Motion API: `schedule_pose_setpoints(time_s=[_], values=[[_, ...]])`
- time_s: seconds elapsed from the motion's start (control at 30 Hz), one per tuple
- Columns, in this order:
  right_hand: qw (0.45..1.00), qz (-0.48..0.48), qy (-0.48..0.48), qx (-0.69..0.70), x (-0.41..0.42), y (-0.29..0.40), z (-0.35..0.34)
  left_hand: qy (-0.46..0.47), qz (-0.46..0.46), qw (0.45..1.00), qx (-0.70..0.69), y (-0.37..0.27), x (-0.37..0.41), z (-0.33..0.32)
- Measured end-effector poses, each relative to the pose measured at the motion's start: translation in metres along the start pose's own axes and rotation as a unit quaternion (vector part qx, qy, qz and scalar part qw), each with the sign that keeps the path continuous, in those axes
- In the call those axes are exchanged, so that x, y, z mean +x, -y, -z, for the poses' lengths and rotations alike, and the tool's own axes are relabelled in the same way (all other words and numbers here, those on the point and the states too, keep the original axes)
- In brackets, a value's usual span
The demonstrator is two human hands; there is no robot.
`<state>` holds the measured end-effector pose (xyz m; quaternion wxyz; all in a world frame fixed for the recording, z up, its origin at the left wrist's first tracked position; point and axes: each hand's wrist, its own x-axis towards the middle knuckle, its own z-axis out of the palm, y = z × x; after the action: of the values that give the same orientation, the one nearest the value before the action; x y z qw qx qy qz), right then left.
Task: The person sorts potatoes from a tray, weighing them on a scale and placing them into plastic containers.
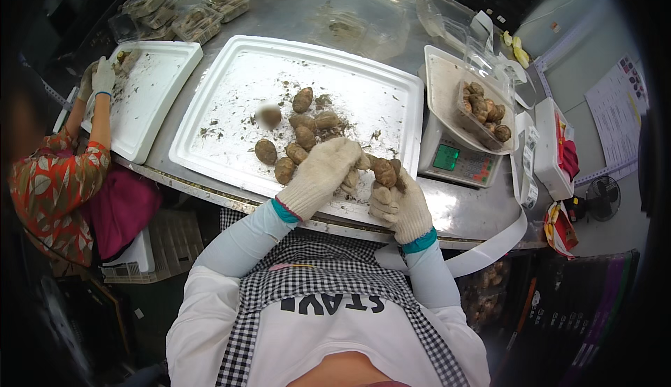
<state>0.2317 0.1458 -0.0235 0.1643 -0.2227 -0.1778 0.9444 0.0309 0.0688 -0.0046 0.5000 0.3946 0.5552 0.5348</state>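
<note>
My right hand [402, 207], in a knitted cotton glove, grips brown taro corms [384, 171] at the front right of a white foam tray [225, 77]. Just beside it is my left hand [329, 169], gloved too, with its fingers curled close to the held corms. Whether those fingers grip anything is hidden by the glove. Several loose taro corms [302, 100] lie around the tray's middle among bits of soil and dry husk. One round, blurred corm [268, 117] sits a little apart on the left.
On the right, a digital scale [461, 161] bears an open clear plastic clamshell box [479, 119] with several corms. A white label strip [493, 250] trails over the table edge. To the left, another person's gloved hands [99, 77] work at a second foam tray [157, 98]. Filled boxes [196, 22] stand behind.
</note>
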Motion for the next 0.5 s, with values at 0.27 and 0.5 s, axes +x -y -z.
schedule_pose_setpoints(time_s=[0.27, 0.5], values=[[0.982, 0.018, -0.144, -0.119, -0.004, 0.002, -0.027, 0.05, -0.019, 0.983, 0.175, -0.012, 0.0, -0.013], [0.858, 0.261, -0.193, -0.399, 0.0, -0.007, -0.044, -0.04, 0.069, 0.995, -0.062, -0.009, -0.008, -0.021]])
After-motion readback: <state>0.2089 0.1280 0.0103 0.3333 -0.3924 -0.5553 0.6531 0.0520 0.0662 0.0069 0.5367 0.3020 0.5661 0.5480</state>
